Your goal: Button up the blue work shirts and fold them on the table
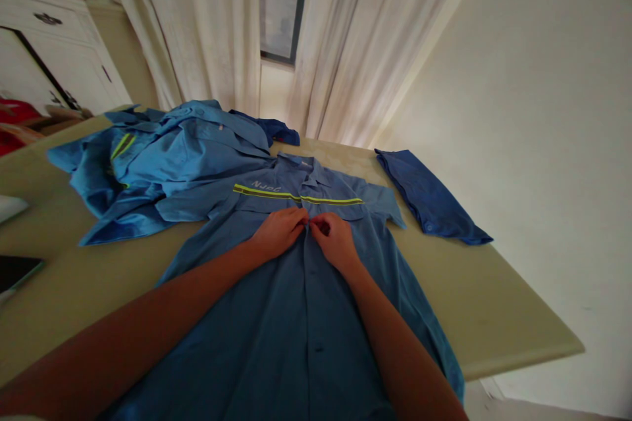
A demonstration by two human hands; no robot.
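A blue short-sleeved work shirt (276, 342) lies front up, its collar pointing away from me and a yellow-and-grey reflective stripe across its chest. Lettering shows above the stripe on the left side. My left hand (281, 231) pinches the shirt's front placket just below the stripe. Right beside it, my right hand (333, 237) pinches the same spot, fingertips meeting those of the left. Whatever button sits between the fingertips is too small to make out. Further down the placket, a dark buttonhole or button (318, 348) is visible.
Crumpled blue shirts (197, 145) are heaped at the back left of the table (508, 316). Folded dark blue trousers or similar cloth (429, 194) lie at the right by the wall. A dark phone-like object (17, 271) rests at the left edge. Curtains (207, 26) hang behind.
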